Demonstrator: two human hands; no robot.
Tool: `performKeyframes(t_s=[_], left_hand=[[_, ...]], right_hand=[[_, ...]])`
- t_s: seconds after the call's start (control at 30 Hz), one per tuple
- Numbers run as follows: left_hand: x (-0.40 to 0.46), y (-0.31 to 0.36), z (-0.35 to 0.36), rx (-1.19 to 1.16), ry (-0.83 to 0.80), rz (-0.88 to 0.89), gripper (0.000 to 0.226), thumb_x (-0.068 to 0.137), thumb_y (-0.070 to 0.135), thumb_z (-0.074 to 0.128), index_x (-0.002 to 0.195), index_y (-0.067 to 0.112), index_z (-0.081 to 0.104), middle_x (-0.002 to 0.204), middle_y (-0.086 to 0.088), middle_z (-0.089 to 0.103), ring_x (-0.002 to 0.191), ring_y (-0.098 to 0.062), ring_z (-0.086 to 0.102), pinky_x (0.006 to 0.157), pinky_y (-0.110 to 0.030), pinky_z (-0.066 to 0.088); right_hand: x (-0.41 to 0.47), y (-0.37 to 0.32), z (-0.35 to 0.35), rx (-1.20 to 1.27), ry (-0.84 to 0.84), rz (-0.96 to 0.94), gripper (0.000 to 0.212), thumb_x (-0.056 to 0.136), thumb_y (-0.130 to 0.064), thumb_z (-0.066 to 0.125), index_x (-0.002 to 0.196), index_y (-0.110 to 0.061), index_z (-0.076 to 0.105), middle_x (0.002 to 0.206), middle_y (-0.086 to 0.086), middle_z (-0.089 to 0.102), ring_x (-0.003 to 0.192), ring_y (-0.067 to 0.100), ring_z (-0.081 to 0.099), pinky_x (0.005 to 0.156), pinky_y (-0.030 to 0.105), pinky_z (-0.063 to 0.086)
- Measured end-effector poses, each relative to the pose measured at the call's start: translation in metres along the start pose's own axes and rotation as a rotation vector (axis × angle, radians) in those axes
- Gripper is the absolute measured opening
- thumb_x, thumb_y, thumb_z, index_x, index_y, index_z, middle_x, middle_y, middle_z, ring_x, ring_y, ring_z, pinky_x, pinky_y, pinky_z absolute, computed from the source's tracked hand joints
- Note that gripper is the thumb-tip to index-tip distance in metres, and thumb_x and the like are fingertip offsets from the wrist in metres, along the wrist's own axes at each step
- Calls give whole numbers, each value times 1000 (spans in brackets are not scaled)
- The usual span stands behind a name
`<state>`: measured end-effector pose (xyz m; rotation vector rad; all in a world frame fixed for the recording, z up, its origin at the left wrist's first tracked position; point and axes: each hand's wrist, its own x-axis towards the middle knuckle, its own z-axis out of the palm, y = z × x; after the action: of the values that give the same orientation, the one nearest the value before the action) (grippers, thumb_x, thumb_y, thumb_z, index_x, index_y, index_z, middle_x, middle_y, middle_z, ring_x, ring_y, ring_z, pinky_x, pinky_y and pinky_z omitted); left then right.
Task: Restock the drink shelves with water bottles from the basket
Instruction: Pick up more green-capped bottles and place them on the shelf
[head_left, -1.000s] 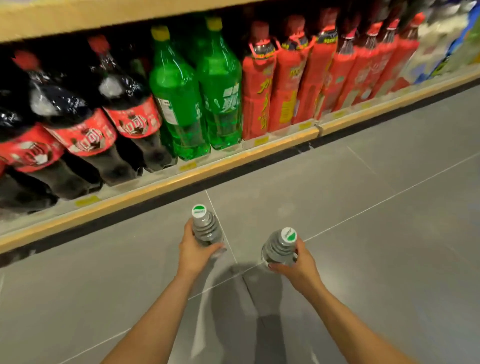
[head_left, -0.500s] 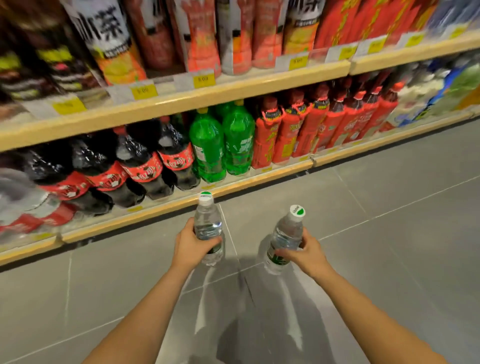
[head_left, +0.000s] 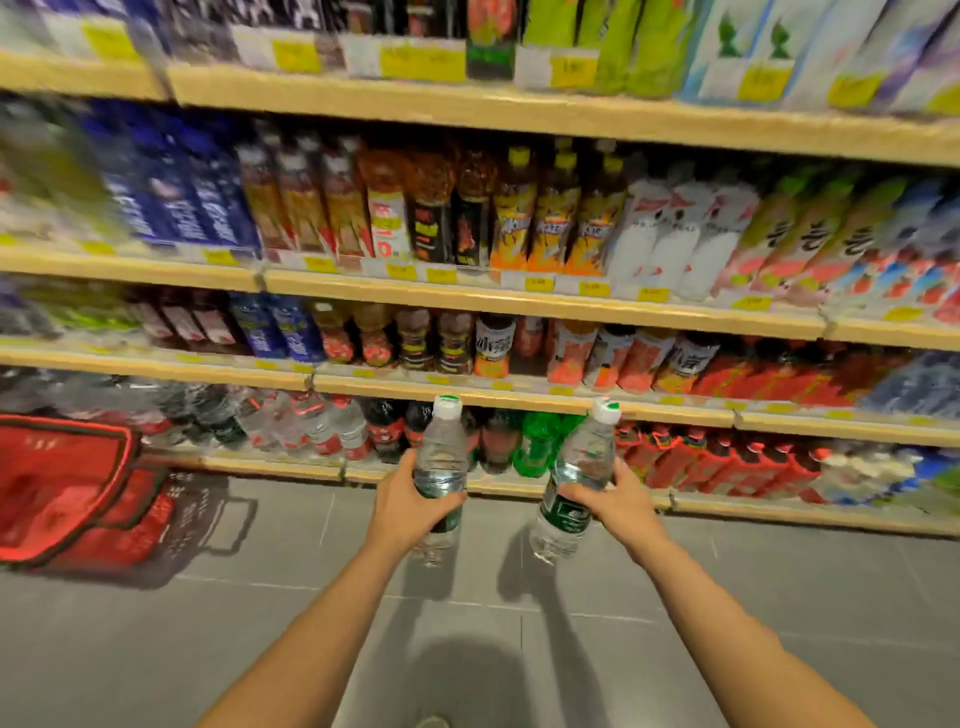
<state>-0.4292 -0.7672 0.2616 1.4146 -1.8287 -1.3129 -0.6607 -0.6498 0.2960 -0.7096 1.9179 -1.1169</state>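
Note:
My left hand (head_left: 408, 506) grips a clear water bottle (head_left: 441, 457) with a white and green cap, held upright. My right hand (head_left: 621, 506) holds a second water bottle (head_left: 576, 478) of the same kind, tilted slightly to the right. Both bottles hang in front of the bottom drink shelf (head_left: 519, 488), a short way out from it over the floor. The red shopping basket (head_left: 78, 493) stands on the floor at the left; its inside is blurred.
Wooden shelves rise in several tiers, packed with drinks: cola and clear bottles (head_left: 322, 431) low at the left, green soda bottles (head_left: 540, 441) in the middle, red bottles (head_left: 717, 457) to the right. Grey floor tiles (head_left: 467, 649) lie between me and the shelves.
My view has swung upward and pulled back, showing upper shelf tiers and the red basket at the left. Both hands have lifted the bottles higher toward the shelves.

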Motion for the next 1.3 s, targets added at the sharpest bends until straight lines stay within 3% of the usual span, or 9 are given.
performKeyframes(t_s=[0.07,0.17,0.3,0.43,0.63,0.83,0.97,1.1,1.3], left_hand=[[-18,9,-38,-22,82,-37,56,61,29,84,108,23,54,100,0,67,93,-18,63,82,-31,50],[-39,9,-97,-33,178,-77,77,53,46,82,120,22,52,110,-1,66,102,-21,63,89,-40,53],[-65,0,-180,-50,355,-125,77,67,32,81,132,12,44,113,7,52,113,-23,54,93,-37,46],[-82,-40,-272,-25,484,-121,64,58,37,84,114,20,57,106,-3,69,97,-21,64,85,-38,53],[-103,-87,-426,6,614,-96,48,63,25,83,104,22,58,88,6,64,83,-10,58,70,-25,42],[-105,-135,-569,58,703,-148,45,54,36,80,93,28,58,85,6,68,85,-17,65,71,-30,48],[-90,-156,-640,68,744,-162,48,56,35,80,96,28,55,92,3,68,88,-19,64,77,-35,53],[-57,-184,-705,65,791,-141,53,56,38,83,101,26,57,100,-1,70,95,-21,64,82,-36,52],[9,-231,-812,39,833,-153,61,62,33,84,115,21,56,110,-3,68,102,-21,63,86,-34,50]], right_hand=[[-11,-36,19,-44,-55,-48,57,59,-28,85,107,-24,55,109,0,65,98,18,62,89,37,50],[-26,-81,61,-100,-111,-124,51,64,-20,84,103,-24,52,104,2,63,93,17,59,81,29,45],[-51,-130,133,-127,-191,-203,47,67,-19,82,102,-23,50,99,0,60,90,17,56,74,27,43],[-63,-157,219,-151,-276,-212,54,63,-26,84,107,-13,56,107,4,65,92,19,62,76,29,47],[-92,-209,373,-108,-356,-218,52,64,-17,84,106,-14,53,105,4,63,89,17,60,79,30,48],[-108,-272,510,-161,-423,-283,88,64,-27,84,137,-10,39,130,10,55,111,25,56,86,37,49],[-103,-312,587,-277,-428,-318,76,65,-35,82,125,-7,46,129,13,53,111,29,54,76,34,44],[-85,-346,662,-276,-461,-370,67,66,-31,82,119,-7,50,115,6,58,100,22,55,76,31,41],[-43,-392,788,-311,-493,-393,56,66,-37,81,106,-18,48,105,1,57,91,18,55,68,32,46]])
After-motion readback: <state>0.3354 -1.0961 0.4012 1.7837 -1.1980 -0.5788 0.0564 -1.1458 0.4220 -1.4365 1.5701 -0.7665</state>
